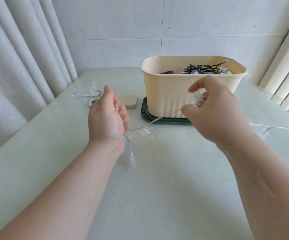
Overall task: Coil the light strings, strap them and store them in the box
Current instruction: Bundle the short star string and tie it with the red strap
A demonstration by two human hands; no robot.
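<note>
Near table (157, 196) gives passing room; the box (168, 94), green lid (144, 110) and beige case (130, 101) stand beyond.
</note>
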